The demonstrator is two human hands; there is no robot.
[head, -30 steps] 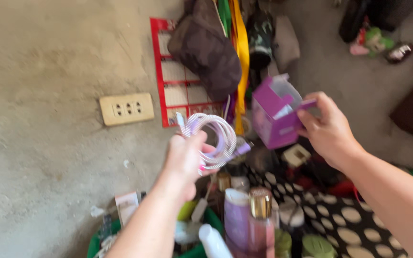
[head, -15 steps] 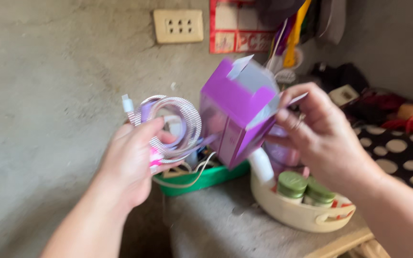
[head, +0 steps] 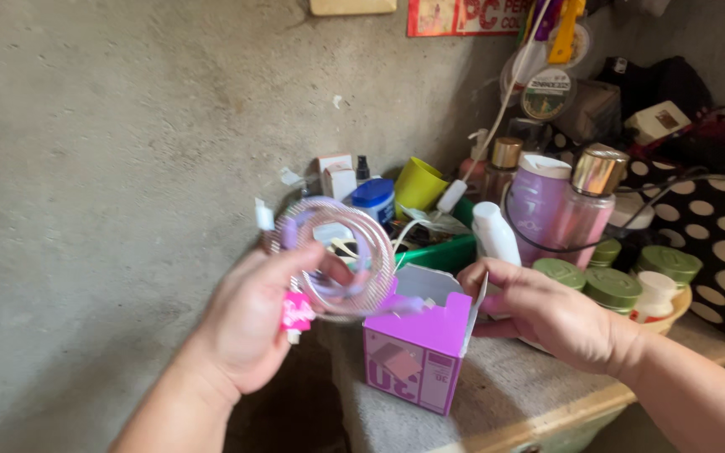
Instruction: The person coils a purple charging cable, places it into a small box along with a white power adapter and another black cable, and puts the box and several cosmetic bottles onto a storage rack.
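Observation:
My left hand [head: 249, 323] grips a coiled white and lilac cable [head: 337, 252], held up in front of the concrete wall, with a pink tag under my fingers. A small purple cardboard box [head: 417, 348] stands open on the grey shelf [head: 497, 403] just below the coil. My right hand [head: 551, 315] holds the box by its raised right flap. The coil's lower edge hangs right at the box's open mouth.
Behind the box, a green tray [head: 442, 252] holds small jars and a yellow-green cup [head: 417, 184]. Bottles, a pink one with a gold cap [head: 585, 201], and green-lidded jars [head: 614, 285] crowd a cream basket. A black polka-dot cloth [head: 719, 226] lies at right.
The purple box went from being held up in my right hand to standing on the shelf. The coiled cable came down toward its opening. The view dropped toward the shelf.

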